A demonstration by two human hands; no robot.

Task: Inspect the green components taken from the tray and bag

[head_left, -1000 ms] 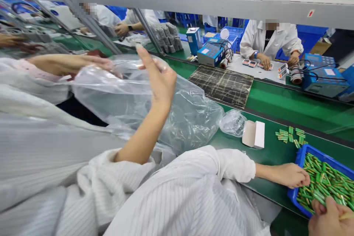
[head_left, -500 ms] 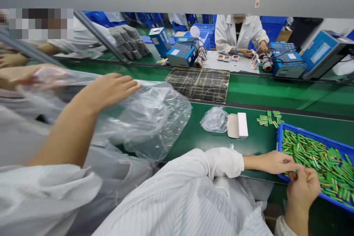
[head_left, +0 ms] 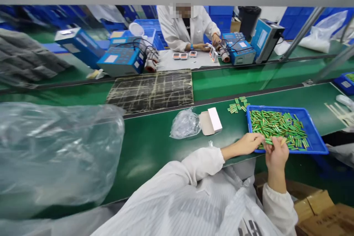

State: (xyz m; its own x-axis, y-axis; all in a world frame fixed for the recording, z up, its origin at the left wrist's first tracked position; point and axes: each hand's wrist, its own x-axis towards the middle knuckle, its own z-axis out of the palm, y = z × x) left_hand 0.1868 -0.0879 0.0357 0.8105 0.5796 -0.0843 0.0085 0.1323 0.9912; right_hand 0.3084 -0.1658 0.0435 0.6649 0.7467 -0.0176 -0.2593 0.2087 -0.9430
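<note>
My left hand [head_left: 250,143] and my right hand [head_left: 277,155] meet over the near edge of a blue tray [head_left: 316,136]. Fingertips of both are pinched together around small green batteries [head_left: 268,141], partly hidden by the fingers. A yellowish bit, perhaps a finger cot, shows at my right fingers. Inside the tray lies a heap of loose green batteries [head_left: 279,123] with gold-coloured ends. Just beyond its left corner, a small group of batteries [head_left: 235,107] rests on the green bench.
Left of the tray are an open white box [head_left: 215,120] and a crumpled clear bag [head_left: 185,123]. A large plastic bag [head_left: 61,151] covers the bench's left side. Across the bench, a person in white [head_left: 177,29] works between blue machines [head_left: 121,59]. Cardboard boxes [head_left: 329,214] stand below right.
My view has swung right, bringing the whole tray into sight. The neighbour's arms have left the picture; the large bag remains at left. My hands stay together at the tray with batteries visible between them.
</note>
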